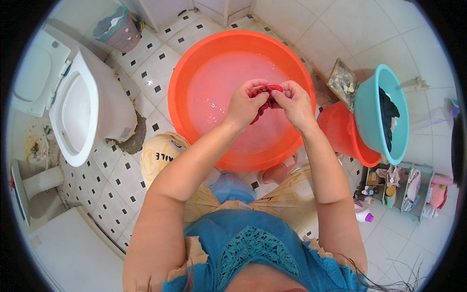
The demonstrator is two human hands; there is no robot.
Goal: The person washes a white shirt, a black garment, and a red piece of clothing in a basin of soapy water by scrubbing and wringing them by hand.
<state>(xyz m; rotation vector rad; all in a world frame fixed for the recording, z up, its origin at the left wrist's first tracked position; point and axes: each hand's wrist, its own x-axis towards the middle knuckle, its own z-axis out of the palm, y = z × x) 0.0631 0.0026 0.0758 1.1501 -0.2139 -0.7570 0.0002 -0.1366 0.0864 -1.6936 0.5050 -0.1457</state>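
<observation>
A small, bunched red cloth (269,98) with dark patches is held in both hands above a large orange plastic basin (240,166). Cloudy water (215,84) with a pinkish look and some bubbles stands in the basin. My left hand (247,100) grips the cloth's left side, thumb on top. On the other side, my right hand (294,103) pinches it between thumb and fingers. The two thumbs nearly meet over the fabric. A loose end of the cloth hangs below the left thumb. Its underside is hidden.
Left of the basin stands a white toilet (74,116), with a waste bin (120,31) behind. At right, a turquoise basin (359,102) holding dark cloth leans over a red bucket (337,127). A shelf rack (399,186) and a bottle (363,215) are nearby. Something blue (231,188) is between my legs.
</observation>
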